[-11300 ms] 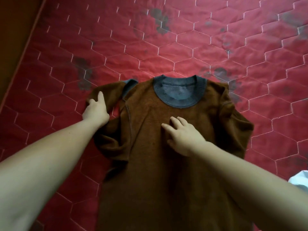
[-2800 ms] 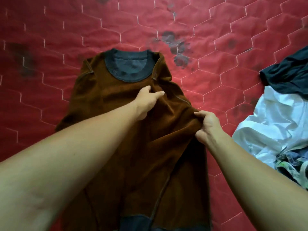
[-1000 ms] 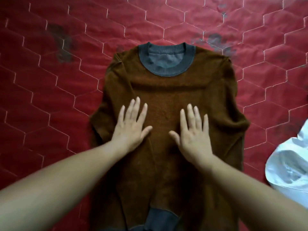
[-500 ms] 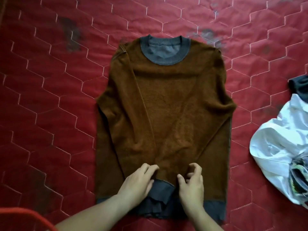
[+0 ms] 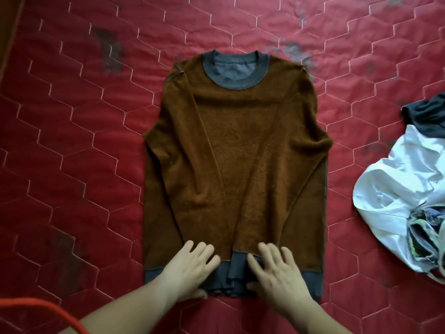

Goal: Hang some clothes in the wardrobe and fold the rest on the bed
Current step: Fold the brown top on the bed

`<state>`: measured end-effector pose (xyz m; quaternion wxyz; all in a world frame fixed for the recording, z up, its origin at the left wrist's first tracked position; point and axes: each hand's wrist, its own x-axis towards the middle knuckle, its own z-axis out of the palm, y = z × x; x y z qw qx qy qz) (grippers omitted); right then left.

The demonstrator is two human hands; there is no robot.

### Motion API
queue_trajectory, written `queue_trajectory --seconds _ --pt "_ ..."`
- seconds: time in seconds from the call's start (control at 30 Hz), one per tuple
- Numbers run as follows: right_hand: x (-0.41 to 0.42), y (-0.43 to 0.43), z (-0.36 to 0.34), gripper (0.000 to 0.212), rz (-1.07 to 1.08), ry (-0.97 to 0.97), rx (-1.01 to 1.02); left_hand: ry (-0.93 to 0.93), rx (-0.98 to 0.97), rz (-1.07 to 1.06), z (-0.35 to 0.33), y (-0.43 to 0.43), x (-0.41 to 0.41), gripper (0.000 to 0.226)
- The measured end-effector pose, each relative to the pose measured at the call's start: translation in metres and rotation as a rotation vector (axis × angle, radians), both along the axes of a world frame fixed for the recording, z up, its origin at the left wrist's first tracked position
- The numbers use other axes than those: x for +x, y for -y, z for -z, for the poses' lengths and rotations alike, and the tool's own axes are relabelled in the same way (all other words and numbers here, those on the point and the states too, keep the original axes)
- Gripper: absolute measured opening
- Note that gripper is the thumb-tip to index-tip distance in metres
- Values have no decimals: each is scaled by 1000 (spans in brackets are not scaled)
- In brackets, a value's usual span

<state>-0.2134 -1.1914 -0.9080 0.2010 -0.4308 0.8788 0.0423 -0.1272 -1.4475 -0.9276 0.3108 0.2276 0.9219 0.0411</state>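
Note:
A brown sweater [image 5: 240,150] with a grey collar and grey hem lies flat on the red quilted bed [image 5: 72,141], both sleeves folded in over its front. My left hand [image 5: 190,268] lies on the hem left of the middle, fingers spread and slightly blurred. My right hand [image 5: 277,271] lies on the hem right of the middle, fingers also spread. The grey cuffs bunch between the two hands. Neither hand grips cloth that I can see.
A pile of clothes sits at the right edge of the bed: a white garment [image 5: 395,189], a dark one [image 5: 426,116] behind it and a patterned piece [image 5: 423,239] in front. A red cord [image 5: 48,309] curves at the bottom left. A wooden edge [image 5: 9,32] runs along the far left.
My hands slid from the sweater's chest down to its hem. Since half a second ago their curled fingers have straightened and spread flat on the hem.

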Motion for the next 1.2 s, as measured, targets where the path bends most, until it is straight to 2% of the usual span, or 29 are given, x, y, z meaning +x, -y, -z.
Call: queue_trajectory --seconds 0.07,0.1,0.2,0.27,0.37,0.47,0.53,0.63,0.73,0.8,0.87,0.97,1.03,1.1,1.2 --pt "5 -2 5 93 -168 58 119 -8 -67 75 2 8 9 93" --pt "5 -3 5 93 -187 72 155 -24 -81 81 1 10 12 86" --pt "1 -1 2 72 -195 58 137 -137 -29 101 -3 11 15 49" --pt "-5 0 1 51 -241 16 68 -156 -4 127 -4 14 12 34" --pt "-25 6 -3 29 -261 51 0 -70 18 60 -13 20 -11 34" --pt "-65 20 -16 16 -245 151 30 95 65 -138 -26 37 -47 29" --pt "-107 35 -28 23 -220 181 76 26 57 -238 -39 60 -88 25" --pt "-192 76 -49 30 -159 -36 58 -198 -19 -315 -59 98 -174 23" --pt "-269 122 -72 34 35 -372 79 -481 -211 -408 -81 122 -257 31" --pt "-299 143 -77 51 180 -483 152 -519 -291 -521 -85 130 -286 51" --pt "-300 153 -75 57 137 -430 172 -437 -281 -534 -81 126 -287 60" --pt "-254 135 -46 53 -72 -160 158 -214 -213 -405 -56 106 -247 65" --pt "-223 113 -26 69 -43 -26 231 -101 -245 -341 -35 97 -216 80" --pt "-213 100 -7 79 6 -42 257 -113 -265 -327 -17 94 -205 90" --pt "-215 98 5 64 -47 -121 234 -189 -301 -243 -7 96 -209 96"
